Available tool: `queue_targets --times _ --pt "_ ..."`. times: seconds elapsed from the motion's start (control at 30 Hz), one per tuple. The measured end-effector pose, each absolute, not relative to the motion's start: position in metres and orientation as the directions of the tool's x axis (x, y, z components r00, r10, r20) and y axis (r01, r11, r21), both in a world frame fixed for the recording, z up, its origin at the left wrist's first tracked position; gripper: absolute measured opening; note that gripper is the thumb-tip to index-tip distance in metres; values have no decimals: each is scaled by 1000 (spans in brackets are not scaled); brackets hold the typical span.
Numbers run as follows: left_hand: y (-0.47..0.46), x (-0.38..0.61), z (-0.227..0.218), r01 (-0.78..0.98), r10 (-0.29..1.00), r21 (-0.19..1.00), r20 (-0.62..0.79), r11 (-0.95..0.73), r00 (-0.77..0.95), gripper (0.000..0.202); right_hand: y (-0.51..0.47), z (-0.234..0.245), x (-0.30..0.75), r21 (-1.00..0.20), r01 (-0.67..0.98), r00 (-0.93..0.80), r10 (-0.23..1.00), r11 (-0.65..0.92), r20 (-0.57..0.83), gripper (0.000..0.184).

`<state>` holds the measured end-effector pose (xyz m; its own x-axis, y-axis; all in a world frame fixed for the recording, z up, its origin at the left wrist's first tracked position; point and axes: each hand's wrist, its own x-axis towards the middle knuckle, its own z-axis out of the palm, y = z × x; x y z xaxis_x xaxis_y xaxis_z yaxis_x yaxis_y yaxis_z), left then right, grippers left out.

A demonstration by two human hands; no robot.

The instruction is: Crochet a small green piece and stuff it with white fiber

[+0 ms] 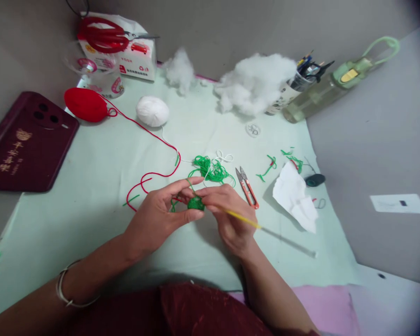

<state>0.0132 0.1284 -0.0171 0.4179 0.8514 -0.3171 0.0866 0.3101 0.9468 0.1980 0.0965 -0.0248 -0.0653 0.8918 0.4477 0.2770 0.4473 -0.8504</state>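
My left hand (161, 210) is closed on a small green crochet piece (196, 203), thumb below it. A strand of green yarn runs up over the raised index finger. In my right hand (231, 212) is a crochet hook (243, 218) with a yellow grip, held like a pen; its far end points down to the right and its tip is hidden at the green piece. Just beyond my hands lies a loose tangle of green yarn (213, 170), crossed by white strands. The end of a red strand (161, 175) lies near my left hand.
A red yarn ball (86, 105) and white yarn ball (152, 111) sit at the back left, near a dark red phone-shaped case (28, 144). Orange-handled thread snips (248, 189) and crumpled paper (294, 196) lie right. White stuffing (255, 84) and a bottle (322, 91) stand behind.
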Motion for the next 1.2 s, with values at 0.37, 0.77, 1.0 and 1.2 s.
queue_targets --times 0.37,0.77,1.0,1.2 --pt "132 8 -15 -26 829 936 -296 350 475 74 103 -30 200 -967 -196 -19 985 164 171 10" --pt "135 5 -19 4 824 955 -258 297 504 70 103 -28 202 -964 -229 -12 989 138 145 12" --pt "134 2 -14 53 806 954 -280 296 521 62 104 -26 205 -948 -303 -40 993 97 114 14" --pt "136 0 -14 64 794 953 -282 295 538 64 104 -26 209 -964 -232 -42 989 130 143 14"
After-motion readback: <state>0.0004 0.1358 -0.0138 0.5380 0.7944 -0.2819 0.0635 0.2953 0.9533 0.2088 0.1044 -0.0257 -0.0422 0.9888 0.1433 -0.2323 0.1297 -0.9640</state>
